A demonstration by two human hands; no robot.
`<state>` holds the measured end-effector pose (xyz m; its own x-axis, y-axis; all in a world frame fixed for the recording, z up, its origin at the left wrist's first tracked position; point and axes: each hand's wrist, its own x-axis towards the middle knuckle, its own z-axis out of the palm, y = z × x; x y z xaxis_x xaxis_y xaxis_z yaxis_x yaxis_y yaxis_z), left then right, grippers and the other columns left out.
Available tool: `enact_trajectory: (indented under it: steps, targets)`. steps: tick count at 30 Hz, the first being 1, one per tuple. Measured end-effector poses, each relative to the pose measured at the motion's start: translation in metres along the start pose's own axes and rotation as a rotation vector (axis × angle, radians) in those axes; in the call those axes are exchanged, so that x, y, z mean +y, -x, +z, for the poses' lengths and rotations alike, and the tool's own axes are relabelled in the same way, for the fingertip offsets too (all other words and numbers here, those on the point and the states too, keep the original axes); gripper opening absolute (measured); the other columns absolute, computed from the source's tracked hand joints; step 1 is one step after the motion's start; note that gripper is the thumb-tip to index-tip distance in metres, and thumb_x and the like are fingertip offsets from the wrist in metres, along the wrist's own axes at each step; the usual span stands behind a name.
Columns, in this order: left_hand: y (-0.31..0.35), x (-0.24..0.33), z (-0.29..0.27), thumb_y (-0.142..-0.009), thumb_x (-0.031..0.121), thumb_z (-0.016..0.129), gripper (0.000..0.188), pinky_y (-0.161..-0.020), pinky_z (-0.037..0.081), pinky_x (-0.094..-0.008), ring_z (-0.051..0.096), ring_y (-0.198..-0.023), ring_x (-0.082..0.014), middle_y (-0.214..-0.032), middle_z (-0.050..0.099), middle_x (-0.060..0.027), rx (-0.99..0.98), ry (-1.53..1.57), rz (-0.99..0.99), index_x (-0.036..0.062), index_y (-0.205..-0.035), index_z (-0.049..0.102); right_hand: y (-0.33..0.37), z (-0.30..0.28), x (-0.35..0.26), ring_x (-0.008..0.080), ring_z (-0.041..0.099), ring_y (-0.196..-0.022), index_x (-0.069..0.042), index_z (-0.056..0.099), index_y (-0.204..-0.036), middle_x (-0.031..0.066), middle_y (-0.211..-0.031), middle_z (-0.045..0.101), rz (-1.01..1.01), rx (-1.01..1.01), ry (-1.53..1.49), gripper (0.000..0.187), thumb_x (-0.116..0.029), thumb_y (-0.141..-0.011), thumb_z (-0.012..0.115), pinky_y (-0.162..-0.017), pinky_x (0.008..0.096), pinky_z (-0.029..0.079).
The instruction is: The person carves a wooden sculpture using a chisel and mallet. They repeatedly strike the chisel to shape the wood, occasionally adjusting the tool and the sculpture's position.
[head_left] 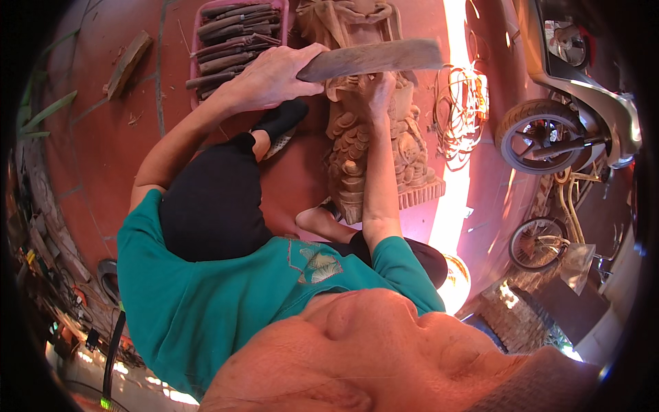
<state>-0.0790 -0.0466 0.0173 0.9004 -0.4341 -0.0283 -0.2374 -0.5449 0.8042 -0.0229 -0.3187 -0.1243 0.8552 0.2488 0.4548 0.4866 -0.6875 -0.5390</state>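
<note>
My left hand (273, 74) is closed round one end of a flat, worn wooden mallet (381, 56), which lies level across the view and reaches to the right. Beneath the mallet's far part is my right hand (377, 95), its fingers curled over a carved wooden sculpture (349, 147). Whatever those fingers grip is hidden by the mallet and the hand. The brown sculpture stretches along the floor before me, with rounded, coin-like and figure shapes in relief. My bent legs are on either side of its near end.
A pink basket (195, 51) full of dark-handled carving tools (237, 34) stands left of the sculpture. Farther left lies a wood offcut (128, 65) on red floor tiles. To the right are a coiled orange cable (458, 113), a motorbike (540, 136) and a bicycle (539, 244). Bright sunlight stripes the floor.
</note>
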Motion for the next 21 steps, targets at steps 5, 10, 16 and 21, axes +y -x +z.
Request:
enact_trajectory:
  steps: [5, 10, 16, 21]
  targets:
    - [0.003, -0.022, -0.002, -0.084, 0.025, 0.077, 0.058, -0.081, 0.053, -0.041, 0.071, -0.085, -0.0355, -0.095, 0.072, -0.0185, 0.069, 0.059, -0.066, 0.0047, -0.134, 0.056, -0.006, -0.011, -0.024, 0.0384, 0.072, -0.083, -0.002, 0.062, -0.111, 0.0189, -0.092, 0.073, 0.144, -0.012, -0.113, 0.03, -0.013, -0.089, 0.079, -0.07, 0.0437, 0.055]
    - [0.023, -0.044, -0.008, -0.084, 0.033, 0.079, 0.059, -0.066, 0.053, -0.0338, 0.065, -0.068, -0.0187, -0.091, 0.069, -0.0087, 0.308, 0.274, -0.279, 0.0051, -0.133, 0.06, 0.0, -0.019, -0.042, 0.024, 0.074, -0.084, -0.002, 0.064, -0.111, 0.0148, -0.096, 0.075, 0.204, 0.065, -0.228, 0.023, -0.01, -0.094, 0.076, -0.074, 0.0344, 0.057]
    - [0.055, -0.067, 0.009, -0.084, 0.034, 0.08, 0.054, -0.056, 0.048, -0.0279, 0.056, -0.062, -0.009, -0.082, 0.062, -0.0018, 0.371, 0.505, -0.508, 0.0022, -0.125, 0.064, 0.008, -0.025, -0.053, 0.0137, 0.068, -0.094, 0.002, 0.063, -0.12, 0.0083, -0.102, 0.074, 0.4, 0.205, -0.572, 0.027, -0.006, -0.096, 0.073, -0.087, 0.0293, 0.054]
    - [0.067, -0.088, 0.036, -0.083, 0.028, 0.081, 0.053, -0.06, 0.047, -0.0281, 0.056, -0.068, -0.0091, -0.084, 0.063, -0.001, 0.34, 0.594, -0.63, 0.0014, -0.126, 0.064, 0.007, -0.017, -0.063, 0.0141, 0.067, -0.097, 0.001, 0.062, -0.121, 0.009, -0.104, 0.072, 0.449, 0.194, -0.621, 0.027, -0.008, -0.097, 0.072, -0.091, 0.0309, 0.052]
